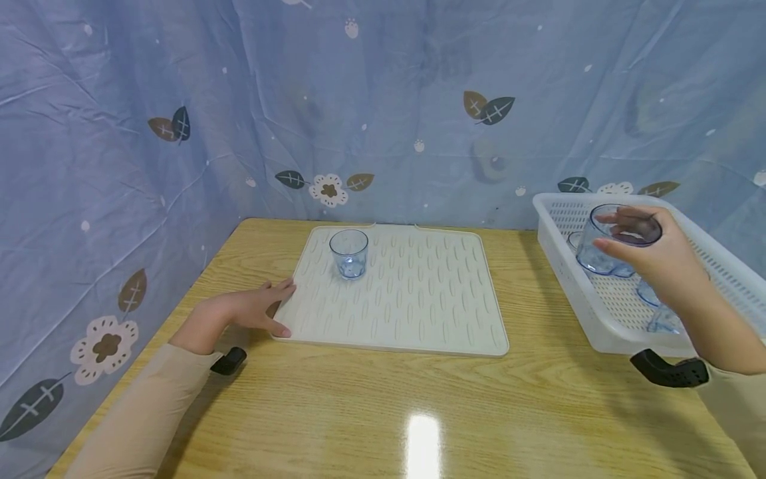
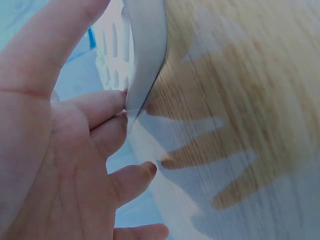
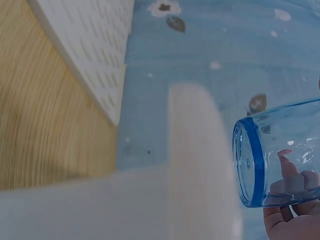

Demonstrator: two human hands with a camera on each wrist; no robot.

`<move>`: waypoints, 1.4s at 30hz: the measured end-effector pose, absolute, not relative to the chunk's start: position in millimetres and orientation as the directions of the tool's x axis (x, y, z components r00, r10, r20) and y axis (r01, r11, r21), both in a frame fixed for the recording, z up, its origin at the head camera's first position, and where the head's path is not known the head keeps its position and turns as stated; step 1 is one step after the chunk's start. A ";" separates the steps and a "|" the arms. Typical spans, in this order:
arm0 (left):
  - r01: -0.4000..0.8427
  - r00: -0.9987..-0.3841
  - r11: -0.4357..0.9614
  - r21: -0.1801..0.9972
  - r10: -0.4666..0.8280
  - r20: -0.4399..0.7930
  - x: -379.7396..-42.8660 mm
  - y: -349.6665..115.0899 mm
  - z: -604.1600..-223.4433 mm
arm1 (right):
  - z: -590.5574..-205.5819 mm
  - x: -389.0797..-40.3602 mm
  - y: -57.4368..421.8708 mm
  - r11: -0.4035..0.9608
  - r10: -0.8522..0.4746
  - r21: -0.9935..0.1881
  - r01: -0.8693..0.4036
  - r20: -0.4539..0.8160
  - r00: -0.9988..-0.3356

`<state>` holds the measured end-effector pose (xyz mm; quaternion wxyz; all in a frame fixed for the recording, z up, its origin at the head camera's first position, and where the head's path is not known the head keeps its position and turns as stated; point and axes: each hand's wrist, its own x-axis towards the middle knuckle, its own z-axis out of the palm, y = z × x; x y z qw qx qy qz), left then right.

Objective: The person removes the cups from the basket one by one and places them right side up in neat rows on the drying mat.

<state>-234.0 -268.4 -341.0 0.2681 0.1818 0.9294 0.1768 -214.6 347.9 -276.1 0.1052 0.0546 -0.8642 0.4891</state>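
Note:
My right hand (image 1: 673, 256) grips a clear blue-tinted glass (image 1: 591, 247), held over the white basket (image 1: 565, 299) at the right. In the right wrist view the glass (image 3: 277, 127) shows its thick blue base, with fingers seen through its wall. My left hand (image 1: 247, 309) lies at the left edge of a white drying mat (image 1: 389, 319), fingers spread and thumb by the front corner. In the left wrist view, fingertips of the left hand (image 2: 75, 150) touch the mat's raised edge (image 2: 147, 45). Another glass (image 1: 350, 246) stands upright on the mat's back left.
More clear glassware (image 1: 664, 319) lies inside the basket, partly hidden behind the right hand. The basket stands on the wooden table (image 1: 335, 406) to the right of the mat. A blue floral curtain (image 1: 407, 100) hangs along the back and left side.

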 end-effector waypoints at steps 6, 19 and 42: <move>0.244 -0.790 0.870 0.427 0.434 -0.433 -235.3 -269.7 -341.7 | -271.9 -217.0 329.8 0.524 -0.029 -0.828 -0.202 0.219 -0.975; 0.242 -0.788 0.875 0.418 0.429 -0.442 -232.4 -269.9 -340.7 | -276.1 -232.5 286.8 0.456 -0.139 -0.847 -0.274 0.236 -0.962; 0.248 -0.784 0.868 0.430 0.441 -0.437 -234.2 -267.9 -338.7 | -276.0 -242.6 231.3 0.292 -0.255 -0.873 -0.391 0.323 -0.911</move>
